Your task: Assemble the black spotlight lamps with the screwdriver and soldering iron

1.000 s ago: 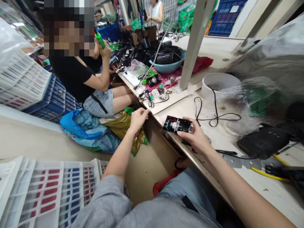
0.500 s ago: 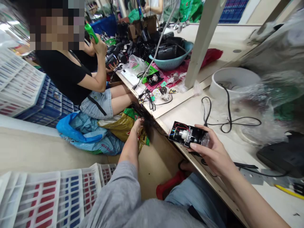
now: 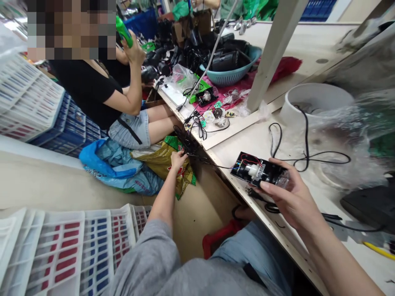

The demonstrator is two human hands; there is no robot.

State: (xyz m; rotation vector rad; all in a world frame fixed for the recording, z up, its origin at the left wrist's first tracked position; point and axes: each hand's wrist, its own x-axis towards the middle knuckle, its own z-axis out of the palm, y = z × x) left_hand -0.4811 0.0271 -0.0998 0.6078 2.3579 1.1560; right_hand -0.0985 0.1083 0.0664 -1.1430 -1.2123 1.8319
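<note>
My right hand (image 3: 293, 191) is closed round a small opened black device (image 3: 261, 169) above the table's edge. White plastic parts, a clear end and thin red and blue wires show in it. A thin black cable (image 3: 224, 166) runs from its left end towards my left hand (image 3: 178, 160), which is stretched out low beside the table. The fingers there are pinched on black cable, next to a tangle of black cables (image 3: 188, 142) hanging at the table's edge. Exactly how many strands they grip is hidden. Under this hand lies a gold and green plastic bag (image 3: 182, 181).
A seated person (image 3: 89, 90) on the left holds up a green object (image 3: 123, 31). Loose electrical parts (image 3: 216, 117), a blue basket (image 3: 230, 76) of black devices and a white tub (image 3: 317, 100) stand on the table (image 3: 243, 135). White crates (image 3: 70, 246) stand at lower left.
The view has shifted slightly, moving the table and device rightwards in the picture. My left hand has drawn a little away from the table edge, and the cable to the device now shows stretched out.
</note>
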